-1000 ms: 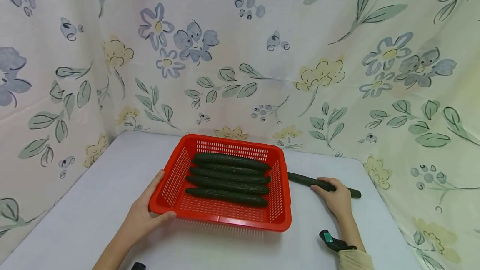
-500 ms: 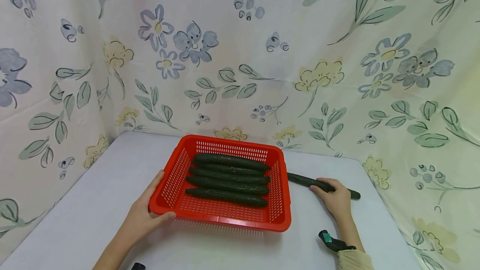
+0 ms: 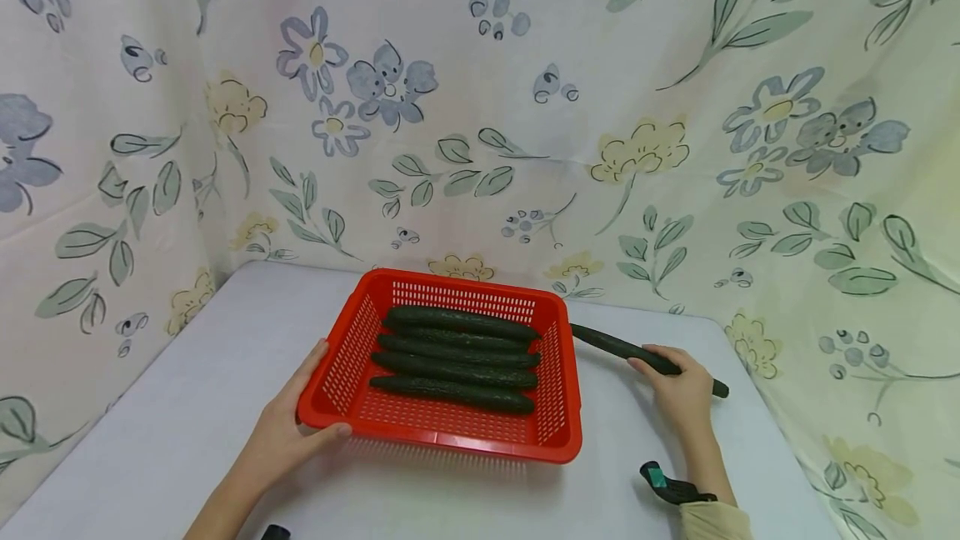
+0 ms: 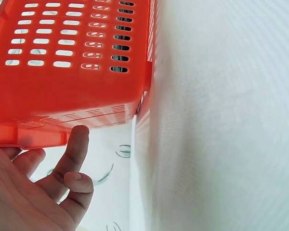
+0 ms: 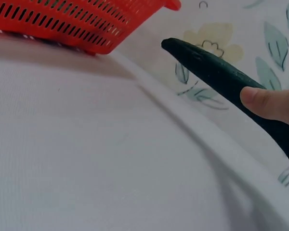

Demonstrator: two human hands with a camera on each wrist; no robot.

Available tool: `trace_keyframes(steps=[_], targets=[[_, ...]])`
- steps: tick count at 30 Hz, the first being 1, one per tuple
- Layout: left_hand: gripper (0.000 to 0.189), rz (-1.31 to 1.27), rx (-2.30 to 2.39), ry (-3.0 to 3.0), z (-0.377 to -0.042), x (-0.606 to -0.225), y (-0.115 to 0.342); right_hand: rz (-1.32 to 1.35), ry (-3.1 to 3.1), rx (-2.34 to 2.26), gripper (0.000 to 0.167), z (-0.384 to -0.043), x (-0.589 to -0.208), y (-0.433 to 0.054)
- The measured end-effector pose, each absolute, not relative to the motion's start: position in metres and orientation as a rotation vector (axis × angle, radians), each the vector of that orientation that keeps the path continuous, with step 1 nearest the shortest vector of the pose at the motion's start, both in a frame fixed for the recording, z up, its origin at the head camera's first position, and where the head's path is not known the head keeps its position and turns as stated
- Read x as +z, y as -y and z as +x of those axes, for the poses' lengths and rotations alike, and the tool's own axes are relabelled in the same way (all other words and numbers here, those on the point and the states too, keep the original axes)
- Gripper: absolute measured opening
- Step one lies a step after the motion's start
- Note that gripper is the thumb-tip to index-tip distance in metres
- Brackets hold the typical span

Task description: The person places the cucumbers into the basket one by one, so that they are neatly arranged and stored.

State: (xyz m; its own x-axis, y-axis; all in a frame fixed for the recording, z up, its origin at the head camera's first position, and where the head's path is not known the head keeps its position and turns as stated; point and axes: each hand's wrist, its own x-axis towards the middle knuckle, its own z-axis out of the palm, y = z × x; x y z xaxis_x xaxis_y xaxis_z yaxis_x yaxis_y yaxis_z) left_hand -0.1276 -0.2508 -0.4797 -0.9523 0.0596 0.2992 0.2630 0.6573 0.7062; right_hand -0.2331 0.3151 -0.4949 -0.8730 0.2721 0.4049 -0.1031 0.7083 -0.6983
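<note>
A red plastic basket [image 3: 442, 442] stands mid-table with several dark green cucumbers [image 3: 453, 369] lying side by side in it. My left hand [image 3: 300, 423] grips its front left corner, thumb on the front rim and fingers along the left wall. The left wrist view shows those fingers [image 4: 72, 149] under the basket's [image 4: 77, 72] rim. Right of the basket, my right hand [image 3: 663, 367] grips one more cucumber [image 3: 611, 346] near its middle. Its left end is tilted up off the table. In the right wrist view my thumb [image 5: 269, 103] presses on that cucumber [image 5: 216, 72].
A floral cloth [image 3: 480, 123] walls the white table [image 3: 187, 407] at the back, left and right. A black wrist strap [image 3: 667, 486] sits on my right forearm. The table's right edge lies close behind the held cucumber.
My right hand has closed on the loose cucumber and raised it, so its left end now points up off the table. The left hand and the basket have not moved.
</note>
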Motion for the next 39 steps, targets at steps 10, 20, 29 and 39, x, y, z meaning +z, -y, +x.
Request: trace_keyframes(steps=[10, 20, 29, 39], targets=[[0.12, -0.26, -1.196, 2.625, -0.128, -0.481, 0.25, -0.156, 2.308, 1.031, 0.034, -0.221, -0.451, -0.312], [0.121, -0.266, -1.196, 2.616, -0.128, -0.482, 0.25, -0.047, 2.252, 1.044, 0.033, -0.202, -0.405, -0.296], [0.121, -0.273, -1.197, 2.601, -0.128, -0.484, 0.251, -0.003, 2.228, 1.101, 0.034, -0.188, -0.385, -0.284], [0.12, -0.265, -1.224, 2.609, -0.127, -0.482, 0.25, -0.012, 2.257, 1.069, 0.034, -0.188, -0.387, -0.27]])
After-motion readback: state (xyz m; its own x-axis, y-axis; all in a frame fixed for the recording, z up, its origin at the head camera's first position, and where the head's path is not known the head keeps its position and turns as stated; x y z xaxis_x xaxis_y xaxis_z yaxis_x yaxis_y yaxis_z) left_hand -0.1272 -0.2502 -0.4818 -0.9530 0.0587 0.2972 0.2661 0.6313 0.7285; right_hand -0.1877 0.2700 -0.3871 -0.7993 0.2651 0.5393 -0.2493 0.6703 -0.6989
